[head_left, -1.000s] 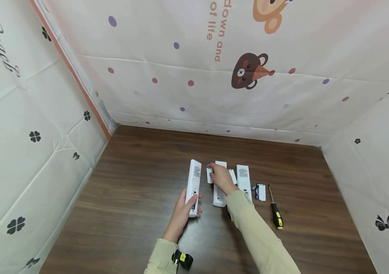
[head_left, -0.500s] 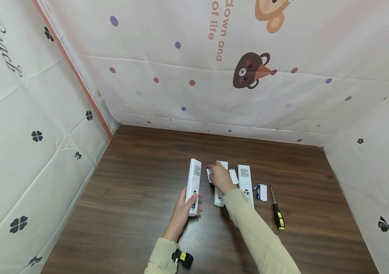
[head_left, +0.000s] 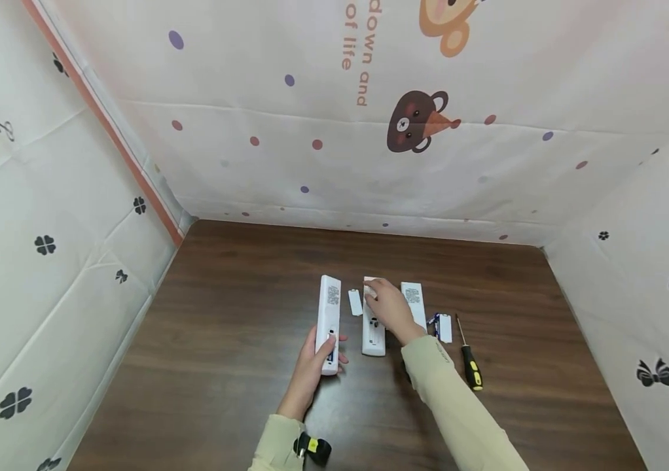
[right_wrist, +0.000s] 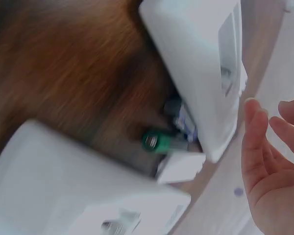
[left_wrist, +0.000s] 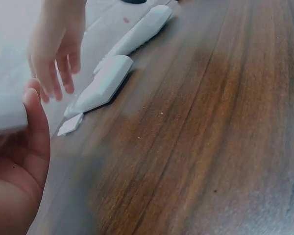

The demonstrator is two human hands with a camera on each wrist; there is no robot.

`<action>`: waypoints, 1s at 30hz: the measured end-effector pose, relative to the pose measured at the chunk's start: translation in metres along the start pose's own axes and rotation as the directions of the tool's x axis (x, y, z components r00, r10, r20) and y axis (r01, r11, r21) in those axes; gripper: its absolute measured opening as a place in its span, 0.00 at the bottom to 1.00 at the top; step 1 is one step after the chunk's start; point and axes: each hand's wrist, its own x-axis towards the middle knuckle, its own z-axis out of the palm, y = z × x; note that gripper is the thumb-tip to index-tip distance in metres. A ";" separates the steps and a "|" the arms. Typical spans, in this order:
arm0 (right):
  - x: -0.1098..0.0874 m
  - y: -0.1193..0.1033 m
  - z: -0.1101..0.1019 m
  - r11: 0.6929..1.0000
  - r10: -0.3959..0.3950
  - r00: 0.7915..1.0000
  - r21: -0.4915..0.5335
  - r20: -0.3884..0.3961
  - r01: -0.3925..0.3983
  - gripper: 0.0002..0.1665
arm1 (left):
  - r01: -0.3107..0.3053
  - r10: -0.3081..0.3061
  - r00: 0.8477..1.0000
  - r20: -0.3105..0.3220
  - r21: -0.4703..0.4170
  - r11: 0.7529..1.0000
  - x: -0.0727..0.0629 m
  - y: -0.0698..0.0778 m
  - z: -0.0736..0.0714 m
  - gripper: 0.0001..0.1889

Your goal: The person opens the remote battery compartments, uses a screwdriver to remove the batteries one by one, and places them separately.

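Note:
My left hand [head_left: 305,366] grips a white remote control [head_left: 328,314], back side up, its thumb over the uncovered battery compartment. Something dark blue shows in that compartment. Fingers relaxed and slightly bent, my right hand [head_left: 393,307] hovers over a second remote control [head_left: 373,340], which lies with its battery compartment exposed. Nothing appears between those fingers in the right wrist view, where the hand [right_wrist: 272,166] is at the right edge. A small white battery cover [head_left: 355,303] lies left of the second remote. A third remote control [head_left: 413,297] is partly hidden by the right arm.
Several batteries [head_left: 433,320] and another white cover [head_left: 445,328] lie right of the third remote; one battery [right_wrist: 157,141] is green. Farther right is a black and yellow screwdriver [head_left: 471,366]. Printed cloth walls [head_left: 240,170] bound the wooden table [head_left: 205,366].
My right hand has moved right, away from the small cover left of the second remote, which is now fully visible. My left hand still holds its remote in place.

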 end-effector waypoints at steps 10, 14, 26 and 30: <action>-0.054 0.039 -0.043 0.977 0.191 0.978 0.107 -0.083 -0.182 0.25 | -0.095 0.094 0.994 0.050 0.024 0.995 0.008 -0.032 -0.009 0.28; -0.076 0.048 -0.050 0.959 0.256 0.959 0.157 -0.119 -0.237 0.25 | -0.067 0.068 0.997 0.046 -0.019 0.998 0.017 -0.044 -0.012 0.28; -0.137 0.075 -0.047 0.854 0.520 0.829 0.122 -0.206 -0.506 0.30 | -0.186 0.196 0.975 0.105 -0.096 0.978 0.018 -0.040 -0.016 0.24; -0.153 0.085 -0.043 0.817 0.577 0.804 0.117 -0.147 -0.565 0.34 | -0.113 0.119 0.992 0.051 -0.111 0.987 0.021 -0.047 -0.019 0.24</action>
